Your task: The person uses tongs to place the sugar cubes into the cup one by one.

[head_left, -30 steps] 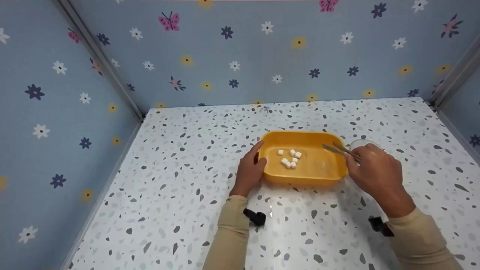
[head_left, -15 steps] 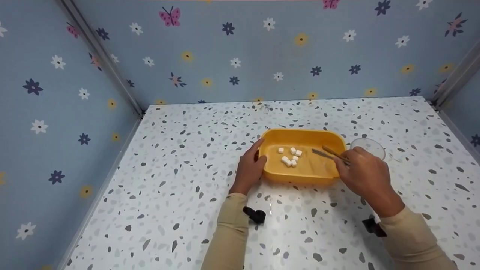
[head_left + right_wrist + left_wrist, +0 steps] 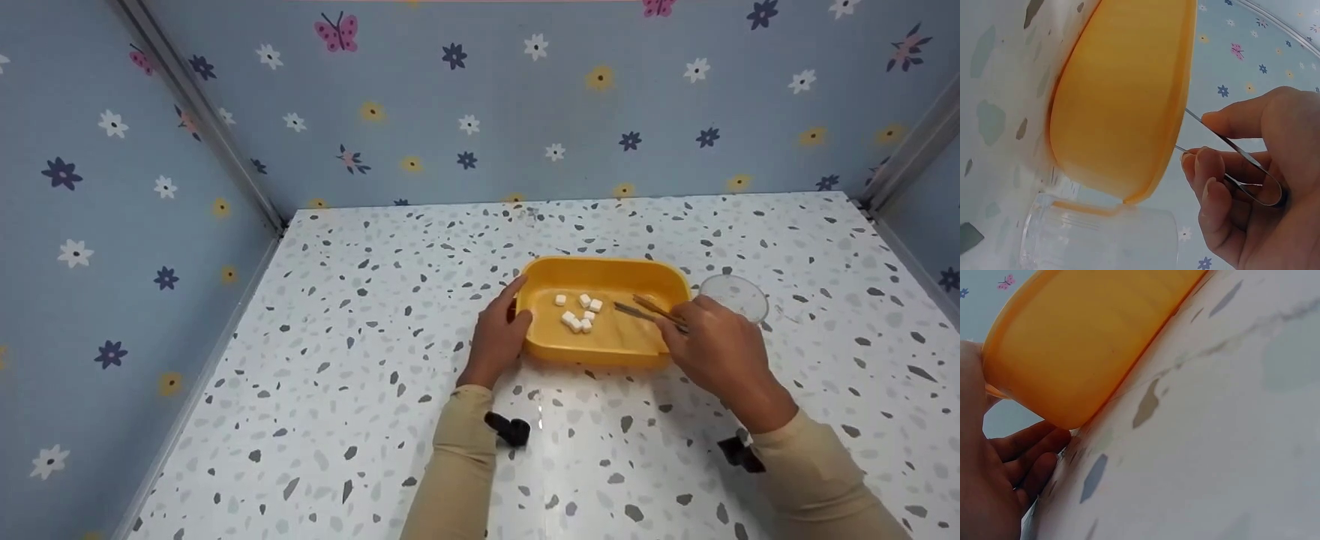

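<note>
A yellow plastic basin (image 3: 600, 357) stands on the speckled table, with several small white cubes (image 3: 595, 305) lying inside toward its left half. My left hand (image 3: 496, 337) holds the basin's left end, its thumb at the rim; in the left wrist view its fingers (image 3: 1044, 467) lie against the end wall near the table. My right hand (image 3: 716, 349) pinches a pair of thin metal tongs (image 3: 1238, 149) between thumb and fingers. The tong tips (image 3: 626, 308) reach over the right rim into the basin, apart from each other and right of the cubes, with nothing between them.
A clear round container (image 3: 739, 292) stands just right of the basin, partly behind my right hand; in the right wrist view its clear wall (image 3: 1106, 236) is close beside the basin. Flower-patterned walls (image 3: 525, 105) border the table at the back and sides.
My right hand has moved left with the tongs, from near the clear container to over the basin's right part, the tips now closer to the cubes. My left hand keeps its place.
</note>
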The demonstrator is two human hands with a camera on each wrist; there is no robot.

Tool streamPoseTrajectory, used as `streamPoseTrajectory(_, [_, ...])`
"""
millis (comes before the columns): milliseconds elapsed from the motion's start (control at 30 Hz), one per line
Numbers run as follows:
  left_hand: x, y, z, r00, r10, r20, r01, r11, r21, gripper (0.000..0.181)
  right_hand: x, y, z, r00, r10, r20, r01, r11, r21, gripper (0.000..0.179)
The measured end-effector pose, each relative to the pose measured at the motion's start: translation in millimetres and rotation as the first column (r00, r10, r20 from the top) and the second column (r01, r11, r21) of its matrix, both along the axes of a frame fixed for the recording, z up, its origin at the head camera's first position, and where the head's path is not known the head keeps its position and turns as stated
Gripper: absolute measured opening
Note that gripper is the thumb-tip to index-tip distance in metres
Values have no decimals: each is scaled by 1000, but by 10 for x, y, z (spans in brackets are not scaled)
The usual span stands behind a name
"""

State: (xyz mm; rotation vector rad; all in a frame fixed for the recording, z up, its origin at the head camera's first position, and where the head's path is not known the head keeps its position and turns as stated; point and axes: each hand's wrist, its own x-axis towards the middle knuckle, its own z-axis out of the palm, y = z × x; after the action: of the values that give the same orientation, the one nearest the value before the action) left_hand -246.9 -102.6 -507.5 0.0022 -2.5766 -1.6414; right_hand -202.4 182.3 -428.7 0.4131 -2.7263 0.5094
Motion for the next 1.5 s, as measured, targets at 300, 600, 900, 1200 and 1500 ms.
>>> streamPoseTrajectory(300, [-8,-9,-4,1000,6,16,-6,1000,4,60,-55,-68,-72,998,38,47,-37,999,-9,23])
streamPoseTrajectory(600, [-28,19,-12,1000,1,12,-1,1000,-16,60,-151,-85,-109,998,17,60,-16,1000,-15,25])
streamPoseTrajectory(900, [-15,13,-10,1000,-2,11,2,1000,-5,59,-251,-134,-162,995,-8,102,9,1000,-9,26])
streamPoseTrajectory(1200, [-16,-2,16,1000,4,13,-4,1000,-9,59,-278,-164,-207,996,1,88,-1,1000,1,27])
streamPoseTrajectory(1500, [-13,-2,10,1000,2,21,-2,1000,-16,60,-277,-180,-242,996,8,91,-10,1000,23,27])
